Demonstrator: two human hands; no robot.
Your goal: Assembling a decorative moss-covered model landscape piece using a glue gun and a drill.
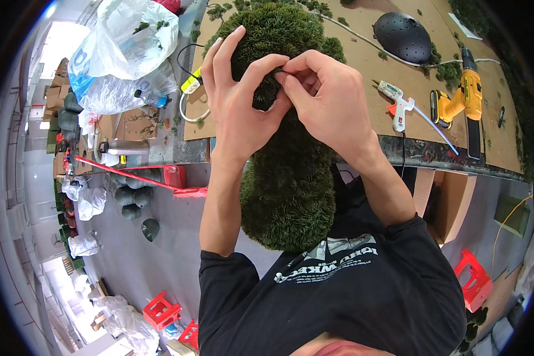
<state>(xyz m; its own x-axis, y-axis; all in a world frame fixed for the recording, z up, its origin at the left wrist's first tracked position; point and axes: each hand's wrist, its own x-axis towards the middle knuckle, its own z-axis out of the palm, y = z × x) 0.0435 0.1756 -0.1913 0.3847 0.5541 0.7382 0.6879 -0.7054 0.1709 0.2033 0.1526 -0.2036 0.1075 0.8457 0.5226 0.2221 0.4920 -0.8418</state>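
Observation:
A large rounded form covered in dark green artificial moss (288, 184) rests against the table edge and reaches down to my chest. My left hand (234, 104) lies flat on its upper part, fingers spread, thumb pressing toward the middle. My right hand (326, 98) is pinched, thumb and forefinger closed on a small tuft of the moss next to my left thumb. Both forearms rise from my black shirt.
On the brown table (362, 59) lie a white glue gun (397, 104), a yellow cordless drill (466, 98), a black dome (402, 35) and moss scraps. Clear plastic bags (124, 53) sit at the left. Red stools (473, 279) and dark domes (133, 196) stand on the floor.

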